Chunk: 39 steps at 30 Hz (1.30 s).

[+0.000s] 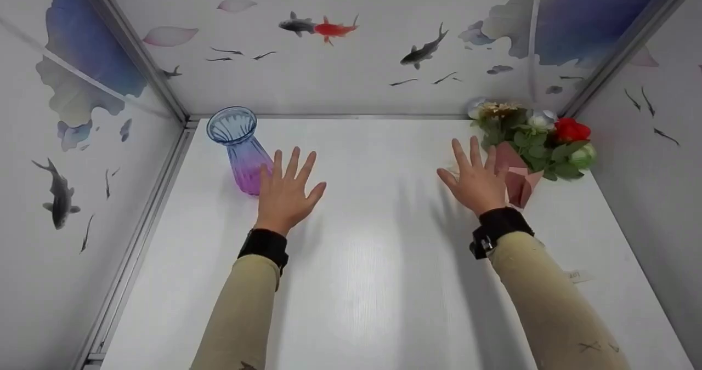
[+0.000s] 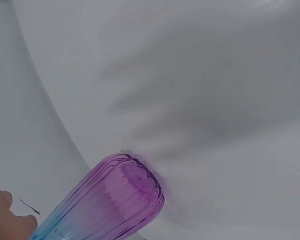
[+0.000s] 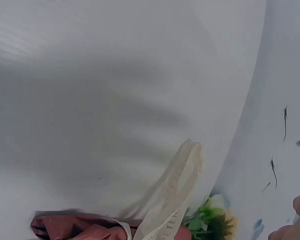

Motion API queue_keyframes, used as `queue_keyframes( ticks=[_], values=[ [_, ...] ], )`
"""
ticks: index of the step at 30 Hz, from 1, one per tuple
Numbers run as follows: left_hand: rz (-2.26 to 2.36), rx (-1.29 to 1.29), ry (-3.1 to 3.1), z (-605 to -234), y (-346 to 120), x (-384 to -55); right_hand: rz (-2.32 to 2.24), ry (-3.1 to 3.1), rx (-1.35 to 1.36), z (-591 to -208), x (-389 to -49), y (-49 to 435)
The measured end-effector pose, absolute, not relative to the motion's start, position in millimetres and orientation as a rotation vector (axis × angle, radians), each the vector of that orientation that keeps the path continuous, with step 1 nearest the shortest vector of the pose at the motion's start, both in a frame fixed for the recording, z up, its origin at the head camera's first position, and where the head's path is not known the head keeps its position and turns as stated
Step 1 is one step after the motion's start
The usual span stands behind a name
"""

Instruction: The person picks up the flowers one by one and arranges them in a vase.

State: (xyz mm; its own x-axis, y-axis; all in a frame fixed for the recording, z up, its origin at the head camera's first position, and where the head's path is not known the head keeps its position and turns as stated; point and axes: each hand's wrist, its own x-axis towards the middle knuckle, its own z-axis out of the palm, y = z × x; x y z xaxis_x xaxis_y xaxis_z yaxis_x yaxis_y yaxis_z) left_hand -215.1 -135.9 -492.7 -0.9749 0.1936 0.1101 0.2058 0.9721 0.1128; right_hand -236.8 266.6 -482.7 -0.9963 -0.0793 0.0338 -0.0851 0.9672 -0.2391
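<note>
My left hand (image 1: 285, 197) is held with fingers spread, overlapping the right side of a ribbed glass vase in the head view. The vase (image 1: 241, 153) fades from blue at its flared rim to purple at its base. In the left wrist view the purple base of the vase (image 2: 132, 187) shows, with some fingers (image 2: 7, 212) at the lower left. My right hand (image 1: 476, 181), also spread, overlaps the left part of a bouquet (image 1: 518, 140) wrapped in dusty-pink paper. A cream ribbon with lettering (image 3: 172, 195) loops from the wrapping in the right wrist view. Neither hand grips anything.
A white table (image 1: 351, 282) lies under both hands, enclosed at the back and sides by panels (image 1: 351, 79) printed with fish and petals. A small paper label (image 1: 578, 275) lies beside the right forearm. Metal framing (image 1: 129, 238) runs along the left edge.
</note>
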Motion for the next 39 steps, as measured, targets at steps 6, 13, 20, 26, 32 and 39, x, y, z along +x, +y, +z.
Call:
queue_keyframes(
  ticks=[6,13,20,26,32,39],
  values=[
    [-0.193,-0.36,-3.033,-493,-135,-210,0.434,-3.105,0.111,-482,-237,279],
    [-0.169,-0.479,-3.001,-493,-130,-204,0.492,-3.086,0.089,-489,-233,297],
    [-0.159,-0.586,-2.976,-501,-123,-195,0.545,-3.007,0.009,-502,-225,321],
    [-0.19,-0.656,-2.978,-510,-119,-185,0.555,-2.985,-0.091,-512,-215,339],
    [-0.205,-0.697,-3.003,-517,-118,-178,0.53,-3.073,-0.246,-521,-210,352],
    [-0.213,-0.741,-3.029,-526,-118,-168,0.528,-3.096,-0.319,-535,-202,364]
  ],
)
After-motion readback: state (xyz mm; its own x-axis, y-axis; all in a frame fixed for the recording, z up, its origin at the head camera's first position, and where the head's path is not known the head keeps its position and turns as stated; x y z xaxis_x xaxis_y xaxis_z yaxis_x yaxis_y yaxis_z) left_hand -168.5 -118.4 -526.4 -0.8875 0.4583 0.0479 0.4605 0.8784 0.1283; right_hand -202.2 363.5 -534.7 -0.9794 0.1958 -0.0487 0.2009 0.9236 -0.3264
